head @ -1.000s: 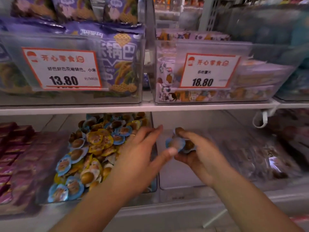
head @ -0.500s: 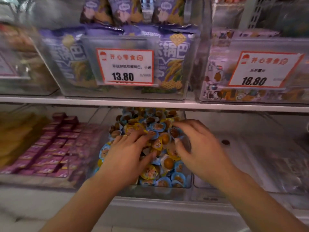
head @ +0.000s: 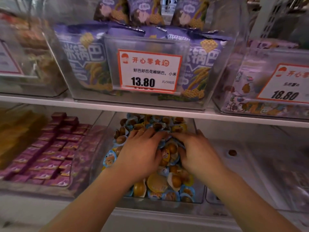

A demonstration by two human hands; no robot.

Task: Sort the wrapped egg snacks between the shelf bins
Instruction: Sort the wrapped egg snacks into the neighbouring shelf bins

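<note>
Both my hands lie on the heap of wrapped egg snacks point(head: 168, 181) in the clear middle bin point(head: 199, 195) under the shelf point(head: 50, 102). My left hand point(head: 140, 154) rests flat, fingers relaxed; my right hand point(head: 199, 153) curls its fingers into the heap, grip unclear.

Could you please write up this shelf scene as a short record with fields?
setting: shop shelf with clear bins
middle bin: heaped with wrapped egg snacks
left hand: lies on the pile, fingers spread
right hand: lies on the pile, fingertips among the snacks; grip unclear
left neighbour: bin of purple packets
right neighbour: bin with a single loose egg
above: purple bags, price tag reading 13.80
</note>
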